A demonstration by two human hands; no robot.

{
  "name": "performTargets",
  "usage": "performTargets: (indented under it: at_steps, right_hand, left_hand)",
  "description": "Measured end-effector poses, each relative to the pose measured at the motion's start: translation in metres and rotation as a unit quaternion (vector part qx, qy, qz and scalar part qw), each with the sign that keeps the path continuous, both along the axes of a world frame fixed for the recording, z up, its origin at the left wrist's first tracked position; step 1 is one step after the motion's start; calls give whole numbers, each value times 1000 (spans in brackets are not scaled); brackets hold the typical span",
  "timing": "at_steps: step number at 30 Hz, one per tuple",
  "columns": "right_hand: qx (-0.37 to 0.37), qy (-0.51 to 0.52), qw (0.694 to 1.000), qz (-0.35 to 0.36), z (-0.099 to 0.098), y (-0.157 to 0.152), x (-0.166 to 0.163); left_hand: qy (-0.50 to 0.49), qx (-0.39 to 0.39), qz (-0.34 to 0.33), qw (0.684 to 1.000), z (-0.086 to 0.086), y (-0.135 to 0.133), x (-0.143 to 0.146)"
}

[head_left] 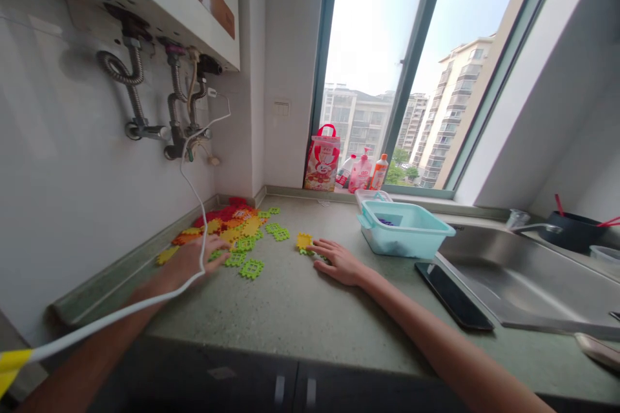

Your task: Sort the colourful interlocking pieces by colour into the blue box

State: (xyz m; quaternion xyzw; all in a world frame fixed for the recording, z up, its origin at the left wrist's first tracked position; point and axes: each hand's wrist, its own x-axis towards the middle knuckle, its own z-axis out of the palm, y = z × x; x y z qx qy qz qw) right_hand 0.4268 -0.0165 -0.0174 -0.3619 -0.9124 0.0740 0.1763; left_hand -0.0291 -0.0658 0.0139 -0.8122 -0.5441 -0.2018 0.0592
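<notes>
My left hand (pixel 206 255) reaches into a pile of flat plastic building pieces at the left of the counter, its fingers apart beside the green pieces (pixel 252 269). Yellow pieces (pixel 232 232) lie behind it, with red pieces (pixel 227 211) farther back. A white cable passes in front of this hand and hides part of it. Over the middle of the counter, my right hand (pixel 341 262) lies with fingers stretched out. Its fingertips meet a yellow piece (pixel 304 242), and green shows under that piece's near edge. What is beneath the right palm is hidden.
A light-blue plastic tub (pixel 407 245) with dark contents stands right of my right hand. Before it lies a black phone (pixel 453 297), beside the steel sink (pixel 527 284). The white cable (pixel 145 302) crosses the left side. Bottles (pixel 361 174) and a red bag (pixel 322 164) line the windowsill.
</notes>
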Motion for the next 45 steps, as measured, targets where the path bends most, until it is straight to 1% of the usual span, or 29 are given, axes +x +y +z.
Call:
performTargets:
  at_steps: [2, 3, 5, 6, 8, 9, 10, 11, 13, 16, 18, 19, 21, 23, 24, 27, 29, 32, 34, 36, 38, 40, 42, 45]
  right_hand:
    - [4, -2, 1000, 3, 1, 0, -3]
    - [7, -2, 1000, 6, 2, -1, -6]
    - [10, 1, 1000, 17, 3, -2, -14]
    - [10, 6, 1000, 24, 3, -3, -17]
    - [7, 23, 999, 34, 2, -5, -23]
    - [4, 34, 999, 36, 1, -7, -24]
    - [2, 44, 998, 35, 0, -8, -24]
    - [1, 52, 998, 33, -1, -9, -23]
    - [11, 59, 998, 32, -1, -11, -17]
    - [63, 63, 995, 40, 4, -20, -8]
    - [90, 62, 991, 73, 13, -31, -7]
    - [93, 59, 989, 101, 19, -38, -9]
    - [83, 49, 982, 162, 29, -52, -16]
    - [75, 37, 977, 194, 34, -61, -24]
    - [76, 31, 977, 195, 34, -63, -27]
    - [86, 20, 985, 150, 25, -56, -34]
    - [88, 20, 990, 104, 17, -47, -35]
    - [80, 19, 995, 49, 9, -34, -32]
    - [72, 18, 996, 41, 8, -27, -29]
    - [65, 20, 996, 49, 9, -21, -22]
    - [55, 32, 997, 54, 11, -16, -13]
    - [38, 58, 996, 48, 12, -11, -4]
    - [14, 90, 995, 42, 13, -6, 5]
    - [-18, 136, 990, 34, 14, 0, 15]
  left_hand:
    - [-8, -14, -4, 1000, -17, -35, 0]
    - [-12, -23, -12, 1000, -22, -50, 4]
    - [-8, -58, -56, 997, -20, -70, 19]
    - [-3, -78, -88, 993, -16, -75, 30]
    - [7, -109, -147, 983, -7, -75, 52]
    - [6, -109, -159, 981, -3, -72, 61]
    - [3, -97, -155, 983, 0, -67, 66]
    - [-2, -76, -135, 988, 0, -61, 68]
    - [-11, -12, -62, 998, -2, -49, 57]
    - [-4, 91, 74, 993, -8, -39, 18]
    - [28, 112, 147, 982, -10, -39, -9]
    - [42, 110, 165, 979, -10, -40, -19]
    - [64, 98, 164, 979, -9, -44, -31]
    - [79, 98, 141, 982, -9, -45, -34]
    - [83, 103, 132, 982, -10, -45, -34]
    - [85, 110, 89, 986, -9, -45, -27]
    - [79, 91, 20, 993, -5, -49, -18]
    - [76, 40, -115, 990, 3, -58, 10]
    - [90, -1, -204, 975, 11, -62, 37]
    - [95, -26, -268, 958, 18, -59, 66]
    - [107, -45, -330, 937, 22, -47, 92]
    - [116, -35, -369, 922, 24, -26, 113]
    - [110, 0, -370, 923, 23, -1, 130]
    - [85, 46, -330, 939, 17, 37, 150]
